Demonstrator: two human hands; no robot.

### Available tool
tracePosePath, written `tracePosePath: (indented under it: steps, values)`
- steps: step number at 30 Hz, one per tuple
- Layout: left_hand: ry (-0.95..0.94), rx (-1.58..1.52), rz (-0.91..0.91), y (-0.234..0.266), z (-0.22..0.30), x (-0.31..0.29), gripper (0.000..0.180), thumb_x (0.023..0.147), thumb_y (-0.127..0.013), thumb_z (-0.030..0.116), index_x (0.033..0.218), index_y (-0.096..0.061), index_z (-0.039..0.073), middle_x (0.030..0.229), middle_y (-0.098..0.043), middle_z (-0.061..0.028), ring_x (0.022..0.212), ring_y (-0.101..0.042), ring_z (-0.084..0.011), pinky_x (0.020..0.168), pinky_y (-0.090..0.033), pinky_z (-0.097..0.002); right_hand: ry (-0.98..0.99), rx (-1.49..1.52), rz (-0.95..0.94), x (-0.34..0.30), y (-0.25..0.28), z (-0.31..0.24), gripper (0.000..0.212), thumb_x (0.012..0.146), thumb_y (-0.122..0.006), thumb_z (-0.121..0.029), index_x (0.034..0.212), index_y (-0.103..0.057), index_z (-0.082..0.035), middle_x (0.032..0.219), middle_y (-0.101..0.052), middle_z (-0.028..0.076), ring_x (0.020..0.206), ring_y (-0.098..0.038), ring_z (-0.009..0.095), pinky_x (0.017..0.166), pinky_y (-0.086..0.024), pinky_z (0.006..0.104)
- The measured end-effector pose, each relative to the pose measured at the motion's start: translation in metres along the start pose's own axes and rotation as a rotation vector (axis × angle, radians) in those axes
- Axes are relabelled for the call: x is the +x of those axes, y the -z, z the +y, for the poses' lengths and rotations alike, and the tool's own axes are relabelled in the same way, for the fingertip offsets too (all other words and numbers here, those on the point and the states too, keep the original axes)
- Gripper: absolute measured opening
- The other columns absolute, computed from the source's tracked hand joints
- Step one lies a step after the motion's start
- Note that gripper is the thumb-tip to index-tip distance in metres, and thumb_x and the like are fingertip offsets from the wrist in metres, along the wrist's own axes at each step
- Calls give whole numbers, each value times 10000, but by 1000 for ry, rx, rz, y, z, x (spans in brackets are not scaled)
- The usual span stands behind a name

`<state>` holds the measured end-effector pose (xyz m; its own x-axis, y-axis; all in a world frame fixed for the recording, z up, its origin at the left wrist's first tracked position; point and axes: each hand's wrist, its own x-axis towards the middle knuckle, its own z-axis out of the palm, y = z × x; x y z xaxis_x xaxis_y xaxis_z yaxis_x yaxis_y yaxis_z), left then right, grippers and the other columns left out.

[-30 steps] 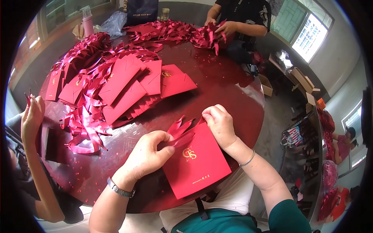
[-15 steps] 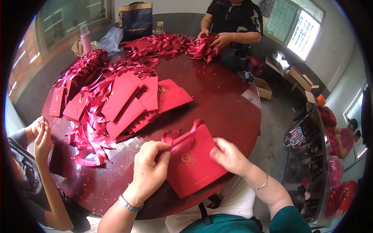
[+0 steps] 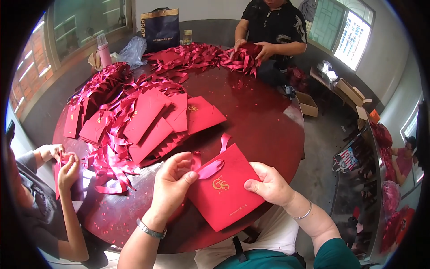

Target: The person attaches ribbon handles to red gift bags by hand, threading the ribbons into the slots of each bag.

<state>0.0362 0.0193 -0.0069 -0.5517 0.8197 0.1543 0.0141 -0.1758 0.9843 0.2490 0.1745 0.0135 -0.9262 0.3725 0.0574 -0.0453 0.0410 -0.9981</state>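
Observation:
A red paper gift bag (image 3: 237, 199) with a gold emblem is tilted in front of me over the near edge of the table. My right hand (image 3: 273, 184) grips its right edge, thumb on the front face. A shiny pink-red ribbon (image 3: 211, 169) lies across the upper front of the bag, and another ribbon part rises behind its top edge. My left hand (image 3: 172, 184) is at the bag's upper left, thumb and fingers apart. Its thumb tip is by the ribbon's left end; whether they touch I cannot tell.
Red bags (image 3: 148, 121) with ribbons are heaped on the round dark-red table (image 3: 251, 121). Someone at left handles a red piece (image 3: 58, 175); a person across holds ribboned bags (image 3: 246, 56). A navy bag (image 3: 160, 31), pink bottle (image 3: 104, 53) and clear plastic bag (image 3: 133, 51) stand behind.
My left fingers have spread from their pinch on the ribbon, which now lies over the bag's front. The person at left now has a red piece in hand.

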Motion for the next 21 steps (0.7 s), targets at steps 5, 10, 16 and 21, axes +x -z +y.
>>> tracePosePath:
  steps: [5, 10, 16, 21]
  values:
    - [-34, 153, 142, 10, 3, -2, 359, 906, -609, 29, 1259, -544, 18, 1016, -628, -58, 842, -615, -99, 752, -522, -233, 69, 161, 75, 27, 48, 5, 489, 934, -654, -248, 1294, -494, 42, 1219, -617, 89, 1090, -591, 142, 959, -469, 305]
    - [-50, 82, 211, 13, 6, 1, 318, 906, -589, 6, 1222, -554, 14, 954, -632, -44, 794, -592, -81, 686, -513, -238, 202, 143, 109, 80, 127, -34, 502, 937, -641, -290, 1302, -496, 23, 1202, -630, 100, 1063, -629, 161, 923, -508, 310]
    - [-330, 704, 222, 15, -7, 8, 279, 845, -636, 4, 1122, -626, 40, 810, -637, -36, 648, -565, -92, 610, -471, -253, -296, -784, 561, 128, 205, 31, 547, 835, -715, -221, 1285, -535, 33, 1231, -621, 157, 1141, -601, 255, 976, -476, 359]
    - [-276, 789, 154, 23, -15, 9, 240, 825, -654, 77, 1058, -622, 28, 933, -661, -173, 851, -655, -333, 752, -526, -407, 301, -1293, 1029, 151, 112, 49, 428, 786, -652, -113, 1197, -599, -7, 1220, -595, 185, 1170, -538, 352, 1019, -422, 421]
